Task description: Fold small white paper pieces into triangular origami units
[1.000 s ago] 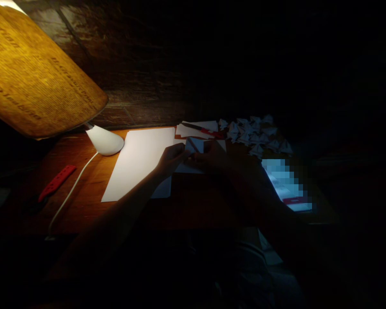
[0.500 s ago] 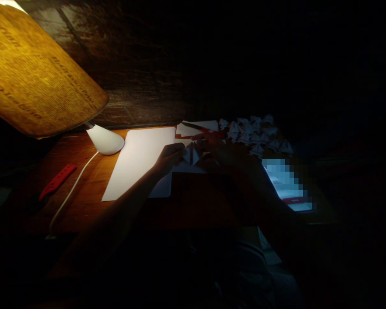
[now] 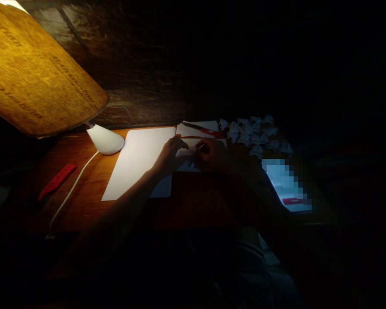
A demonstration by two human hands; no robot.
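Observation:
Over a white sheet (image 3: 184,166) in the middle of the desk, my two hands meet. Between them is a small folded paper piece (image 3: 191,155), mostly hidden by fingers and shadow. My left hand (image 3: 171,155) grips its left side with curled fingers and thumb. Pinched fingers of my right hand (image 3: 214,155) hold the other side. Just behind the hands, a red-handled knife (image 3: 209,131) lies across small white paper pieces (image 3: 184,128). Beyond my right hand is a pile of folded paper pieces (image 3: 252,133).
A stack of white paper (image 3: 144,159) lies at left of the hands. Behind it stands a lamp with a white base (image 3: 106,140), a printed shade (image 3: 48,77) and a cord (image 3: 75,182). A red-handled tool (image 3: 57,182) lies far left. A lit screen (image 3: 284,184) is at right.
The folded piece has turned and dropped lower between my fingers, its pointed face now mostly covered. My right hand has curled its outstretched fingers into a pinch.

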